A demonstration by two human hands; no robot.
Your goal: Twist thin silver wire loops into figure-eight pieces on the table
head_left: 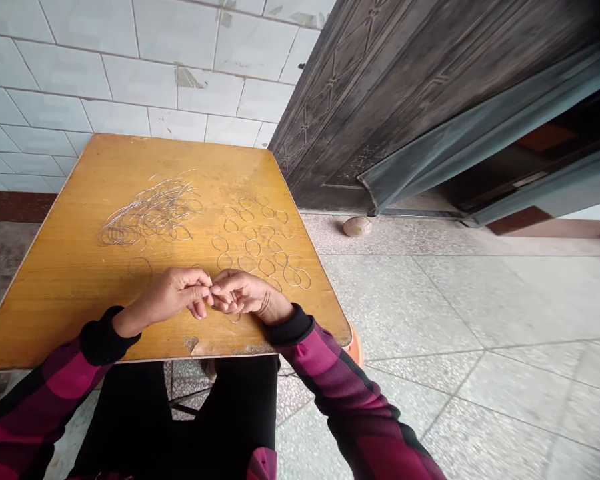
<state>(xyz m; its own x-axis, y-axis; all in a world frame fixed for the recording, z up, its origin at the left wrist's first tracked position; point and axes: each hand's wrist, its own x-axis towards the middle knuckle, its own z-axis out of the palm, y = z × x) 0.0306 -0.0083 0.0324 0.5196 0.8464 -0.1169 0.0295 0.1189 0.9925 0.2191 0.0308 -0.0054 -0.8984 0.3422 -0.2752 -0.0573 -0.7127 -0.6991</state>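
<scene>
My left hand (173, 297) and my right hand (245, 293) meet fingertip to fingertip over the near part of a wooden table (80, 267). Both are pinched on a thin piece of wire (211, 288) that I can barely make out. Behind the left hand lies a tangled pile of wire rings (150, 215). To the right of the pile several bent wire loops (260, 243) lie in rows. A single ring (140, 267) lies just beyond my left hand.
The table stands against a white tiled wall (130, 60). A dark wooden door (405, 100) is at the right. A small round object (357, 227) lies on the stone floor by the door. My legs are under the table's near edge.
</scene>
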